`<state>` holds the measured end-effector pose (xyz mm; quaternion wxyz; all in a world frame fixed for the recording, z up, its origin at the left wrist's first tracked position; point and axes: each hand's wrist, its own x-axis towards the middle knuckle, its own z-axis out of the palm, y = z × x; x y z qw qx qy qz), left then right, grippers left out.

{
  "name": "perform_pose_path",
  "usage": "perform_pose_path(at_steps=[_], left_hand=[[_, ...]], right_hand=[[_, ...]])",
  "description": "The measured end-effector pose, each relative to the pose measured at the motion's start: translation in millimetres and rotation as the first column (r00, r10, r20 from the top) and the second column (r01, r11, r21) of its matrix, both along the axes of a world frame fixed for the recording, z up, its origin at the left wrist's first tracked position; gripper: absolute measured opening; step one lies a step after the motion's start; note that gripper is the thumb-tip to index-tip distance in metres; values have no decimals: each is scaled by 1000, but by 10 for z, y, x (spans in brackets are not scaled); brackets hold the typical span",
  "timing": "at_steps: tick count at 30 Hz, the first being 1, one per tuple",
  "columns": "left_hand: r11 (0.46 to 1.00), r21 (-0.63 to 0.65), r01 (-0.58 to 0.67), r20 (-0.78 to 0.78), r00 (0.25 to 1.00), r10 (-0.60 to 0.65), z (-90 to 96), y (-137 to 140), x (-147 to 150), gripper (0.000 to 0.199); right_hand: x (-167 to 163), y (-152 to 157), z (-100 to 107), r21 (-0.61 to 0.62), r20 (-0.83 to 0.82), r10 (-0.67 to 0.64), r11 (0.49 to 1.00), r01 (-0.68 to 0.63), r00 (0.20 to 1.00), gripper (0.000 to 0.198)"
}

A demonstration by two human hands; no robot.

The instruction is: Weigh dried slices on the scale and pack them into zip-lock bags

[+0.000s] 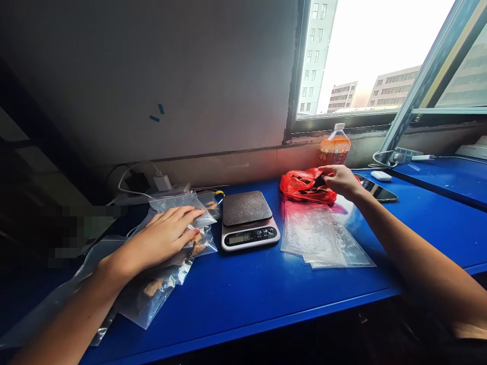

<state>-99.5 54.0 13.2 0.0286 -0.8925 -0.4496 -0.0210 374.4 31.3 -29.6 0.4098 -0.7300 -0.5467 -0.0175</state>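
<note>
My left hand (169,234) lies flat, fingers stretched out, on a heap of clear plastic bags (146,309). Some of these bags hold brown, rough pieces (153,287). At the back, my right hand (338,180) has its fingers closed at the rim of a crumpled red plastic bag (294,183); something dark shows in the bag's opening, and the fingertips are partly hidden there. Between the hands stands a kitchen scale (249,223) with a dark, speckled platform and a lit display that seems to read zero. Flat clear bags (319,238) lie in front of the red bag.
Behind the red bag stands a bottle (335,146) with an orange label. A phone (376,188) and a small white case (381,176) lie to the right. A white charger (162,181) with its cable sits at the back left. The blue table (258,299) ends at a front edge.
</note>
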Motion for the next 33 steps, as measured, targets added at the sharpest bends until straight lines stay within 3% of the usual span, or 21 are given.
perform_pose_path(at_steps=[12,20,33], left_hand=[[1000,-5,13,-43,999,-14,-18,9,-12,54],[1000,-8,3,-37,999,-3,1,-40,16,55],[1000,-6,6,-56,998,-6,-6,-50,18,55]], right_hand=[[-94,-90,114,-108,-97,100,988,-111,990,55],[-12,-47,72,-123,-70,74,989,-82,995,63],[60,-27,6,-21,-63,-53,998,52,997,47]])
